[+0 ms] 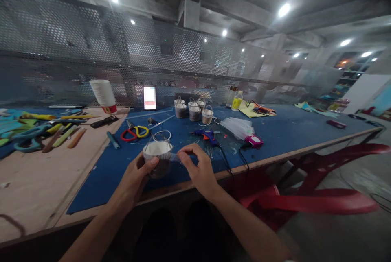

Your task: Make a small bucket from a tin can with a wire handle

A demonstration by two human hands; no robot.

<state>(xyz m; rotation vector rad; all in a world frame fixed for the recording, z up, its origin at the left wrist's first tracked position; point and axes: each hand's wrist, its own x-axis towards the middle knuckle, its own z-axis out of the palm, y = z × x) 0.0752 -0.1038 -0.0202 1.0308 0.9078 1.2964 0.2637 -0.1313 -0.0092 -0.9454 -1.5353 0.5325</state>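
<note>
My left hand [137, 174] is closed around a small bucket-like cup [159, 162], its thumb pressed on the near side below the white rim. The cup has a thin wire handle and is tilted slightly, held above the table's front edge. To its right, my right hand [198, 168] pinches the end of a thin translucent strip [173, 156], which runs to the cup's side near the rim. Whether the strip is stuck to the cup, I cannot tell. Behind the cup lie scissors [134, 132] with red and yellow handles and a white wire ring [162, 135].
Several similar little buckets [194, 112] stand farther back on the blue mat [152, 121]. A blue glue gun [207, 135], clear plastic sleeves [236, 127] and a magenta plug block [255, 141] lie right. Stacked paper cups [103, 93] stand left. A red chair [320, 201] adjoins the table.
</note>
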